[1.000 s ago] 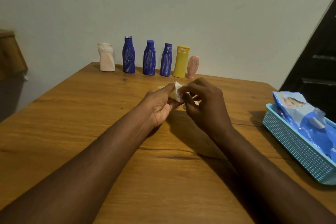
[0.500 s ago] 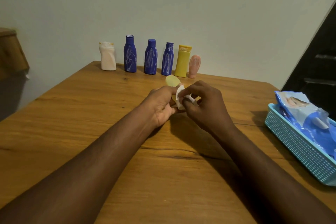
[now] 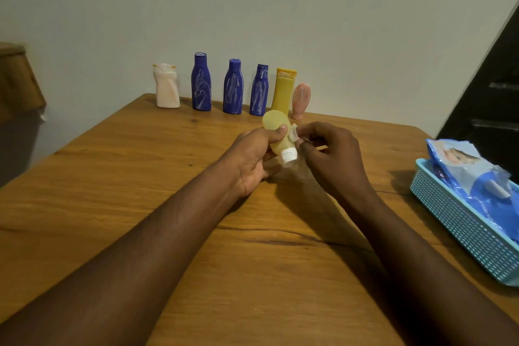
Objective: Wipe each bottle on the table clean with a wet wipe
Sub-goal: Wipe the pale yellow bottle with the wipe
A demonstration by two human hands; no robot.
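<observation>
The left hand (image 3: 254, 156), palm up, gripped a small yellow bottle (image 3: 278, 135) cap-down; the right hand (image 3: 331, 157) pinched a wet wipe (image 3: 293, 133) against it.

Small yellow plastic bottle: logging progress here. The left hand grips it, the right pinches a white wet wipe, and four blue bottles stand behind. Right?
Not quite: the head view shows three blue plastic bottles, not four. The left hand grips the small yellow plastic bottle; the right hand pinches the white wet wipe.
</observation>
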